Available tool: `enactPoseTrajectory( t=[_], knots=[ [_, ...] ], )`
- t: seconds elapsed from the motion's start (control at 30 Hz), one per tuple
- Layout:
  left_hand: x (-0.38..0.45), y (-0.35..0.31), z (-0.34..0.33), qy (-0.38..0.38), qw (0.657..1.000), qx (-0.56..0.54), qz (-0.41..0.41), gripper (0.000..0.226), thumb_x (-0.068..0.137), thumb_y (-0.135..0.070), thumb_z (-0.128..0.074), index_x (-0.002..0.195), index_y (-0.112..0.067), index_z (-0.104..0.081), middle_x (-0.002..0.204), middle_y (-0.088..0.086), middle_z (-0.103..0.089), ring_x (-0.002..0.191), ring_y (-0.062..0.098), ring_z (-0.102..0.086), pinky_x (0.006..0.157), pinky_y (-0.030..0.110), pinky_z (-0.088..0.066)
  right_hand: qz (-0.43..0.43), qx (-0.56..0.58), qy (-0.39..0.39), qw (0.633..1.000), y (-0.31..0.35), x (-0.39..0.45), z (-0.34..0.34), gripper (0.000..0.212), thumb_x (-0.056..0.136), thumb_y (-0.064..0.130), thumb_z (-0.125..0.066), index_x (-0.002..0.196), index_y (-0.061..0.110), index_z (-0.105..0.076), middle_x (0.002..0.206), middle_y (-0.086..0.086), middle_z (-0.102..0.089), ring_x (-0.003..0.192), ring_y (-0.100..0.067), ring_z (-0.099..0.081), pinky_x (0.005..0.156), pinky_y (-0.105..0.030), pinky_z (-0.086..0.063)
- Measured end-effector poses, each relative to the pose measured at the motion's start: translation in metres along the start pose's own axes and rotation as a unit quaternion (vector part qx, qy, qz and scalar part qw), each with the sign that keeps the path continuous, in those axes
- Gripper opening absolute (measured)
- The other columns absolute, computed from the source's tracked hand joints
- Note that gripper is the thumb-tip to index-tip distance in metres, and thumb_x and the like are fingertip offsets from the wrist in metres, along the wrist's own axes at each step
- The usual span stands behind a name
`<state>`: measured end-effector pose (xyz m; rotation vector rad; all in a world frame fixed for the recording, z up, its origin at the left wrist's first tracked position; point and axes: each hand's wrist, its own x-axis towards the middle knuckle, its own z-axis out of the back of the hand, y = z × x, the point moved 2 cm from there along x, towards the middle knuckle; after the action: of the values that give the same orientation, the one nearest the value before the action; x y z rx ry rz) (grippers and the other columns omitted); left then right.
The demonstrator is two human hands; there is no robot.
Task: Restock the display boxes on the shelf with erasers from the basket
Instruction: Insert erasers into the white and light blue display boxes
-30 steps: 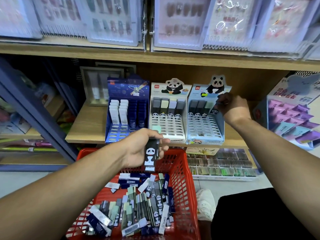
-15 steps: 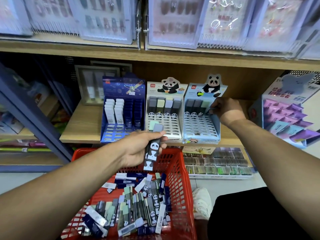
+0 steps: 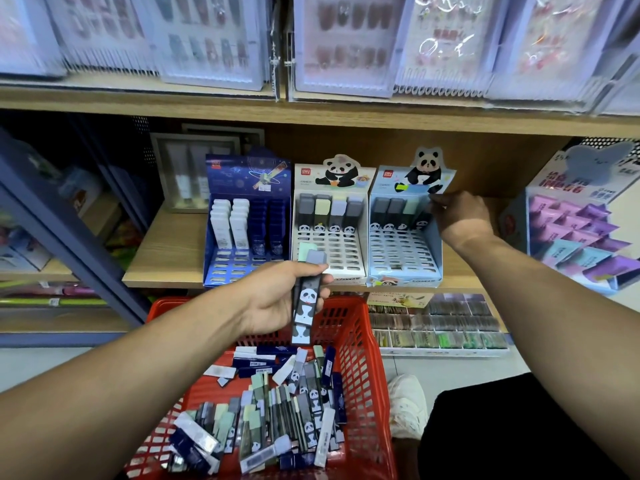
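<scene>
Not much has changed since a second ago: my right hand (image 3: 460,216) has dropped from the panda topper to the back row of the light blue display box (image 3: 405,237), up at 1 o'clock, and my left hand (image 3: 277,299) has drifted up a bit. Right fingertips are on the dark eraser (image 3: 423,216) in the rightmost slot, looks like a pinch but it's half hidden so can't swear to it. Left fingers are wrapped round a small stack of panda erasers (image 3: 304,299), held upright above the red basket (image 3: 367,358) at 6 o'clock, which holds the rest. Rows of open slots sit in front of the filled back row, same in the white display box (image 3: 329,233) at 12.
</scene>
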<state>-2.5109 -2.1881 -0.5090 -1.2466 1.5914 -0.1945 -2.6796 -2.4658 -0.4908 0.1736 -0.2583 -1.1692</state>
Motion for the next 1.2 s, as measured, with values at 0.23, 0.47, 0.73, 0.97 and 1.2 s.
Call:
enactPoseTrajectory(
  t=[0.23, 0.47, 0.73, 0.97, 1.2],
  knots=[
    [0.000, -0.001, 0.001, 0.004, 1.000, -0.010, -0.001, 0.019, 0.099, -0.013, -0.058, 0.110, 0.001, -0.063, 0.079, 0.009, -0.069, 0.065, 0.016, -0.063, 0.058, 0.027, -0.057, -0.041, 0.031, -0.028, 0.998, 0.002, 0.002, -0.005, 0.028, 0.101, 0.031, -0.056, 0.116, 0.013, -0.070, 0.111, -0.020, -0.070, 0.109, -0.038, -0.061, 0.082, -0.033, -0.047],
    [-0.002, -0.003, 0.001, 0.019, 1.000, -0.020, 0.003, 0.016, 0.099, -0.008, -0.054, 0.101, 0.004, -0.065, 0.081, 0.013, -0.067, 0.065, 0.018, -0.063, 0.060, 0.026, -0.058, -0.066, 0.056, -0.064, 0.994, 0.004, -0.010, 0.001, 0.015, 0.096, 0.020, -0.063, 0.103, 0.015, -0.076, 0.109, -0.018, -0.071, 0.104, -0.038, -0.063, 0.080, -0.032, -0.046],
    [-0.006, -0.004, -0.001, -0.001, 1.000, -0.015, -0.014, 0.015, 0.098, -0.010, -0.059, 0.098, 0.004, -0.066, 0.077, 0.013, -0.068, 0.062, 0.017, -0.064, 0.059, 0.024, -0.059, -0.111, -0.048, -0.019, 0.992, 0.016, -0.017, -0.003, 0.025, 0.102, 0.032, -0.049, 0.095, 0.015, -0.067, 0.109, -0.016, -0.067, 0.101, -0.034, -0.065, 0.074, -0.034, -0.042],
    [-0.010, -0.005, -0.001, -0.032, 0.999, 0.003, -0.027, 0.026, 0.091, -0.018, -0.068, 0.101, 0.006, -0.072, 0.087, 0.017, -0.074, 0.069, 0.019, -0.069, 0.069, 0.027, -0.060, -0.063, -0.070, -0.038, 0.995, 0.028, -0.026, -0.003, 0.026, 0.100, 0.032, -0.049, 0.106, 0.016, -0.068, 0.106, -0.013, -0.069, 0.095, -0.032, -0.067, 0.076, -0.034, -0.048],
    [-0.012, -0.010, -0.001, -0.073, 0.994, -0.016, -0.082, 0.021, 0.097, -0.018, -0.063, 0.109, -0.001, -0.067, 0.095, 0.014, -0.078, 0.063, 0.022, -0.073, 0.057, 0.029, -0.062, 0.104, 0.291, 0.270, 0.912, 0.116, -0.098, 0.005, 0.023, 0.095, 0.046, -0.064, 0.104, 0.026, -0.071, 0.083, -0.001, -0.071, 0.055, -0.007, -0.059, 0.049, -0.022, -0.047]
  ],
)
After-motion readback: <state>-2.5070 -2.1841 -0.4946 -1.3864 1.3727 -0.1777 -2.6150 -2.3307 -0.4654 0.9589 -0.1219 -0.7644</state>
